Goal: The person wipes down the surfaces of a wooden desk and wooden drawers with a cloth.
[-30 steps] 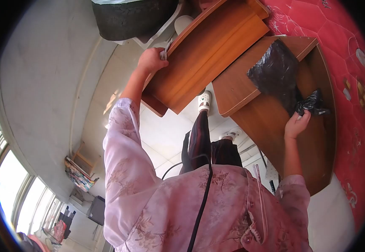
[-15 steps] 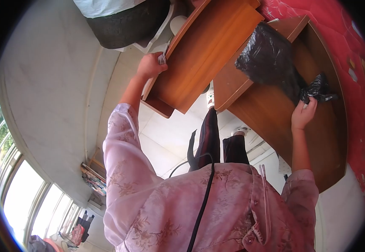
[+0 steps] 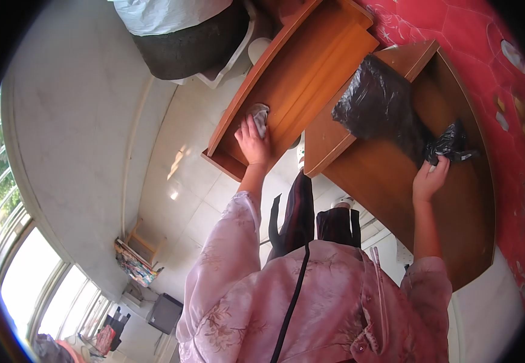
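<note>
A greyish-white cloth (image 3: 259, 118) is under the fingers of my left hand (image 3: 252, 145), against the inside of a brown wooden drawer (image 3: 311, 78). My fingers are bent over the cloth. On the right, my right hand (image 3: 430, 179) grips the bunched neck of a black plastic bag (image 3: 377, 97). The bag's full part hangs over the edge of a wooden cabinet (image 3: 389, 187), whose wide board lies below my right hand. What the bag contains is hidden.
A red quilted cover (image 3: 516, 199) runs along the right side. At the top left stands a dark bin (image 3: 190, 48) with a white liner. Books (image 3: 134, 263) lean by the wall, and a grey box-like object (image 3: 164, 313) is at lower left. My feet are on pale floor tiles.
My left hand has moved with the cloth from the drawer's outer edge to its inside. My right hand keeps hold of the bag, nearly in the same place.
</note>
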A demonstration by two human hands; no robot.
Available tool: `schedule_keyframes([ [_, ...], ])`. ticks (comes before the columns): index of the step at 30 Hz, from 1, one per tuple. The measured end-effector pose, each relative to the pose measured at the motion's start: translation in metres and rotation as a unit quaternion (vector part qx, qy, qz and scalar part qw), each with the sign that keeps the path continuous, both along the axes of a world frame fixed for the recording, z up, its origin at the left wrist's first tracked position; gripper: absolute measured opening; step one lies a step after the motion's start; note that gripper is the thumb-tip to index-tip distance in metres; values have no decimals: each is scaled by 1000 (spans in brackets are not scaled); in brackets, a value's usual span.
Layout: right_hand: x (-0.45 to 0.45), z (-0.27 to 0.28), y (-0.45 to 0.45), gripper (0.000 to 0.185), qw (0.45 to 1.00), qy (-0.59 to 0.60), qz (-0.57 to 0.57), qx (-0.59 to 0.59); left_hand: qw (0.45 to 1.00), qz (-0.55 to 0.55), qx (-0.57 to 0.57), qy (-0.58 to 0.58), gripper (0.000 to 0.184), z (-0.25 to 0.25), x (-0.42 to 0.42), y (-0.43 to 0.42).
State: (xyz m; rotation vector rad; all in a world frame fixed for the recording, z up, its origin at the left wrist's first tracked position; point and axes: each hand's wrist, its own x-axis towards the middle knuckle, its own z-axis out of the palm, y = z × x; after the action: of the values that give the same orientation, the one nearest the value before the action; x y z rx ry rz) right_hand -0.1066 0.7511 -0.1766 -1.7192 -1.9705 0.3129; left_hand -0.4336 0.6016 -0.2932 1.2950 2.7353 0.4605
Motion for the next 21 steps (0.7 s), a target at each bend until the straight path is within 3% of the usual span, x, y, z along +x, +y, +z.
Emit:
schedule_keyframes([
  [2, -2, 0, 1, 14, 1000, 0, -2, 3, 1000, 0, 13, 28, 55, -14, 12, 37],
  [4, 0, 2, -3, 14, 1000, -2, -1, -3, 998, -44, -19, -34, 56, -16, 18, 95],
  [7, 4, -3, -1, 14, 1000, 5, 8, 8, 986, -154, 28, -50, 54, -22, 12, 194],
  [9, 7, -7, -1, 14, 1000, -3, 6, 18, 952, -238, 56, -182, 44, -22, 5, 245],
  [11, 5, -5, -2, 14, 1000, 6, 7, 14, 940, -293, 68, -163, 40, -34, -4, 269],
  [13, 4, -2, -4, 14, 1000, 12, 8, 8, 932, -334, 47, -133, 40, -36, -9, 265],
  [14, 4, 0, -4, 13, 1000, 6, 12, 9, 933, -307, 115, -150, 42, -41, -11, 249],
  [16, 0, 0, 2, 13, 1000, 11, 19, 20, 967, -217, 26, -130, 47, -32, -19, 189],
  [17, 0, -1, 1, 13, 1000, 14, 21, 18, 966, -220, 133, -18, 50, -42, -28, 154],
  [18, 0, 0, 0, 13, 1000, 16, 22, 15, 984, -157, -11, -82, 52, -43, -36, 116],
  [19, 0, 1, 0, 13, 999, 21, 26, 15, 978, -111, -99, -144, 50, -13, -37, 86],
  [21, -1, 1, 0, 13, 1000, 19, 12, 8, 977, -20, -179, -117, 44, 4, -36, 37],
])
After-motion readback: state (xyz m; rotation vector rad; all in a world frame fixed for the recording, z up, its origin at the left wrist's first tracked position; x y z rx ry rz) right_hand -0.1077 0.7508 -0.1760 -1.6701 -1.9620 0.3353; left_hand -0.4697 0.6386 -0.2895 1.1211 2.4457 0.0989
